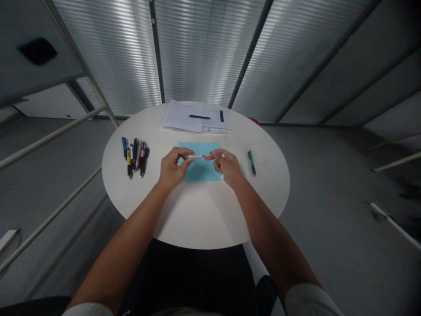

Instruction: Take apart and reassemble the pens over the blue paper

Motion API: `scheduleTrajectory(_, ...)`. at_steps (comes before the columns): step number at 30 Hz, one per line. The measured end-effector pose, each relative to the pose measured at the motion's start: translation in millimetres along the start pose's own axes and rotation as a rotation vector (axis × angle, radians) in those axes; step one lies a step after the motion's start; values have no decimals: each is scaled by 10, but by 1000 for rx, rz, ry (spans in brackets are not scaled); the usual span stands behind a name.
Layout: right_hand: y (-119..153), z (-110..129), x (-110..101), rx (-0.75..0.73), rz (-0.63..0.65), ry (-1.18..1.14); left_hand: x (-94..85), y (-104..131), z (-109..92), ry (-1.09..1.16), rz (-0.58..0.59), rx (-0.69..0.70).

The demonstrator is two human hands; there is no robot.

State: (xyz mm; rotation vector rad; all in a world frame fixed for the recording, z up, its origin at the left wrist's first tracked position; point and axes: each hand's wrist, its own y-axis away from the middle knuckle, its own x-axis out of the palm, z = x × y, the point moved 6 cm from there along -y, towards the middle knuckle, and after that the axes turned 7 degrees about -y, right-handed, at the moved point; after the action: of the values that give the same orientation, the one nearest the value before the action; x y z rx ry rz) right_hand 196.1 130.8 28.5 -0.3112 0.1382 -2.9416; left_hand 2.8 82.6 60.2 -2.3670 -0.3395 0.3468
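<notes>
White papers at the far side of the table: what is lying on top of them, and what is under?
A dark pen lies on the papers; a black rectangle, printed or separate, shows beside it. The table surrounds them, but whatever they cover is hidden.

The only view looked forward and down from the person's head, near the round counter [204,210], which sat mid-frame.
</notes>
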Motion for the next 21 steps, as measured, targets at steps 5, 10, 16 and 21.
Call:
scheduleTrajectory(5,-30,79,-113,-63,-62,-20,-23,0,-18,23,-49,0)
scheduleTrajectory(10,-14,87,-73,-61,-46,14,-19,2,-30,9,-44,1)
scheduleTrajectory(16,15,-2,35,24,29,-21,0,18,-20,3,-31,5)
scheduleTrajectory(21,33,-54,64,90,29,-28,-8,20,-10,35,-17,-17)
